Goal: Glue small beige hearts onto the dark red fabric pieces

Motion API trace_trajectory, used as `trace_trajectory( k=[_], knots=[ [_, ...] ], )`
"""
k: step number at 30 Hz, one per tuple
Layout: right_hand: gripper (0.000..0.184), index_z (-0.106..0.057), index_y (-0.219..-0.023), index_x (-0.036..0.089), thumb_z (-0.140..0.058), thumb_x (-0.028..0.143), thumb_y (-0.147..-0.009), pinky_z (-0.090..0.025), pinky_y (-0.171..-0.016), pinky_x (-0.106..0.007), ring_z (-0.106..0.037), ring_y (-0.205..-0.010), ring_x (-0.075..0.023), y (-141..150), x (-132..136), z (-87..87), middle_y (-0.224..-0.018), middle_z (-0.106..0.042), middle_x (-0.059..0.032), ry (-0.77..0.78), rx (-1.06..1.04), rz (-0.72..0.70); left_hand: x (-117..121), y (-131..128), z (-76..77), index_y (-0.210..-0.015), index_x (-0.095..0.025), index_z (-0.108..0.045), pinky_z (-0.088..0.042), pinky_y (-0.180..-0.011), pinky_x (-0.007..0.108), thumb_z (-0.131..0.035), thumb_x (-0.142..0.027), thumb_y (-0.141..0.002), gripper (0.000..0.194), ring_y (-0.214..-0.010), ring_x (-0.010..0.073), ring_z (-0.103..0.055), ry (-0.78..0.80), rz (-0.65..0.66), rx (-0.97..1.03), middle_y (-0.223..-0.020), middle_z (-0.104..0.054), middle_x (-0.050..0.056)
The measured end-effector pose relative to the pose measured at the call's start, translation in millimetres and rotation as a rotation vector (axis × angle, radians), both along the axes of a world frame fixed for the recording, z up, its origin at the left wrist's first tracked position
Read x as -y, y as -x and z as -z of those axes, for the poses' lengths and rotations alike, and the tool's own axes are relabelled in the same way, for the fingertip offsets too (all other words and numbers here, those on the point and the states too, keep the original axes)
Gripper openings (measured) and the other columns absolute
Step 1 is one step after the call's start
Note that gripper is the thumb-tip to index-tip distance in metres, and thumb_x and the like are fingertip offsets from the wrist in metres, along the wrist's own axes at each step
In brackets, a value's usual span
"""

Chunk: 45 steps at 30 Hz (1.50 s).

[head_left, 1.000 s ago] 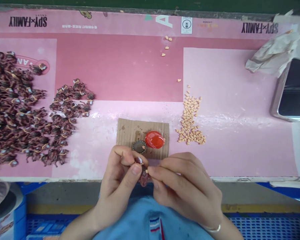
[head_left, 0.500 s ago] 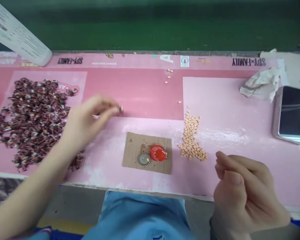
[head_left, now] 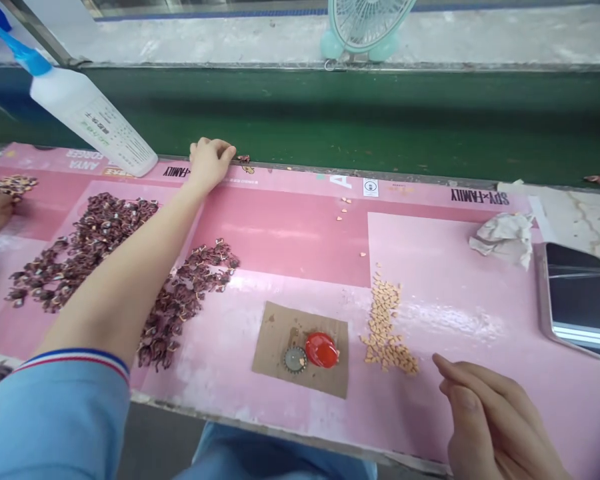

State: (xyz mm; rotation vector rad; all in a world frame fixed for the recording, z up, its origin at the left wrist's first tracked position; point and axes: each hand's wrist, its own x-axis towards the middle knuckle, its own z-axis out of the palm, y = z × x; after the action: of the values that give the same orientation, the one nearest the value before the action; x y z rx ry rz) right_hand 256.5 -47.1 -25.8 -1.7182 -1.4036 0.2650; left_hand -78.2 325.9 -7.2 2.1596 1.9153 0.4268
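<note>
Reaching over the pink table [head_left: 280, 233] to the green strip [head_left: 300, 127], past heaped dark figures [head_left: 103, 230]. Right hand [head_left: 497, 417] half-curled at the near side, whether holding anything untellable; left hand [head_left: 211, 162] at the far edge, a single small figure [head_left: 243, 159] just beside it, grip or release untellable. Step reads as setting down; next move calls for letting go without nudging.
</note>
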Motion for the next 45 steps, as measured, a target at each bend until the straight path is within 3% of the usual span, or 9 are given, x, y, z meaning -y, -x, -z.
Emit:
trace_trajectory(
  k=[5,11,15,19,22,25,32,39,45],
  knots=[
    [0.015,-0.078,-0.097,0.019,-0.066,0.026,-0.1,-0.052,-0.072,-0.034,-0.067,-0.086,-0.0208,-5,0,3.3,-0.096,-0.072,-0.009,0.003,0.007,0.054,82,31,-19.3,-0.122,-0.008,-0.072,-0.038,-0.12,0.05,-0.047,-0.042,-0.098,0.048,-0.12,0.0276,-0.06,0.128,0.09,-0.06,-0.126,-0.073,0.011],
    [0.017,-0.08,-0.107,0.023,-0.067,0.017,-0.097,-0.051,-0.063,-0.029,-0.068,-0.081,-0.0174,-14,-8,13.6,-0.097,-0.075,-0.0054,-0.081,0.075,-0.128,176,40,-9.2,-0.112,-0.015,-0.074,-0.049,-0.109,0.052,-0.047,-0.05,-0.097,0.047,-0.113,0.0346,-0.065,0.108,0.227,-0.091,-0.117,-0.074,0.016],
    [0.024,-0.078,-0.112,0.025,-0.064,0.013,-0.098,-0.056,-0.063,-0.029,-0.069,-0.078,-0.0163,-19,-12,10.1,-0.094,-0.074,-0.0051,-0.101,0.224,-0.271,198,27,-11.4,-0.099,-0.018,-0.071,-0.052,-0.107,0.048,-0.052,-0.048,-0.099,0.035,-0.103,0.0289,-0.07,0.046,0.209,-0.023,-0.103,-0.078,0.009],
    [0.014,-0.077,-0.105,0.024,-0.065,0.018,-0.1,-0.061,-0.065,-0.029,-0.073,-0.079,-0.0177,-23,-5,11.4,-0.093,-0.074,-0.0054,-0.024,0.374,-0.271,220,18,-20.6,-0.091,-0.02,-0.066,-0.056,-0.104,0.044,-0.069,-0.043,-0.091,0.023,-0.109,0.0266,-0.073,-0.094,0.032,0.249,-0.11,-0.079,0.006],
    [0.006,-0.075,-0.1,0.021,-0.069,0.02,-0.099,-0.063,-0.068,-0.029,-0.073,-0.078,-0.0169,-23,3,17.5,-0.091,-0.075,-0.0046,-0.012,0.462,-0.223,242,13,-22.8,-0.082,-0.02,-0.06,-0.062,-0.076,0.031,-0.08,-0.031,-0.079,0.022,-0.084,0.0199,-0.075,-0.145,-0.089,0.509,-0.087,-0.075,0.003],
    [0.007,-0.074,-0.101,0.021,-0.073,0.016,-0.096,-0.063,-0.066,-0.028,-0.073,-0.075,-0.0161,-23,6,20.8,-0.09,-0.075,-0.0035,-0.035,0.467,-0.164,265,8,-21.2,-0.096,-0.02,-0.069,-0.056,-0.055,0.025,-0.08,-0.025,-0.074,0.026,-0.067,0.0168,-0.069,-0.149,-0.127,0.562,-0.072,-0.067,-0.001],
    [0.009,-0.073,-0.103,0.022,-0.073,0.017,-0.096,-0.062,-0.068,-0.028,-0.073,-0.075,-0.0158,-24,4,16.5,-0.09,-0.075,-0.0028,-0.045,0.501,-0.246,300,-6,-17.0,-0.073,-0.03,-0.077,-0.059,-0.057,0.033,-0.076,-0.019,-0.073,0.011,-0.066,0.0229,-0.07,-0.102,0.029,0.665,-0.072,-0.076,0.0],
    [0.008,-0.069,-0.096,0.021,-0.069,0.013,-0.097,-0.056,-0.064,-0.028,-0.071,-0.07,-0.0151,-17,-8,8.0,-0.082,-0.075,-0.0015,-0.043,0.669,-0.302,325,-23,-13.8,-0.094,-0.038,-0.081,-0.062,-0.059,0.029,-0.076,-0.017,-0.078,0.027,-0.069,0.0215,-0.076,0.046,-0.16,0.736,-0.083,-0.08,-0.003],
    [0.007,-0.071,-0.098,0.021,-0.065,0.022,-0.102,-0.056,-0.062,-0.027,-0.07,-0.07,-0.0141,-14,-14,-1.5,-0.082,-0.075,-0.0021,-0.025,0.715,-0.333,340,-30,-2.9,-0.103,-0.039,-0.083,-0.06,-0.062,0.03,-0.074,-0.02,-0.09,0.024,-0.076,0.0204,-0.07,0.039,0.07,0.749,-0.087,-0.075,0.0]
  ],
)
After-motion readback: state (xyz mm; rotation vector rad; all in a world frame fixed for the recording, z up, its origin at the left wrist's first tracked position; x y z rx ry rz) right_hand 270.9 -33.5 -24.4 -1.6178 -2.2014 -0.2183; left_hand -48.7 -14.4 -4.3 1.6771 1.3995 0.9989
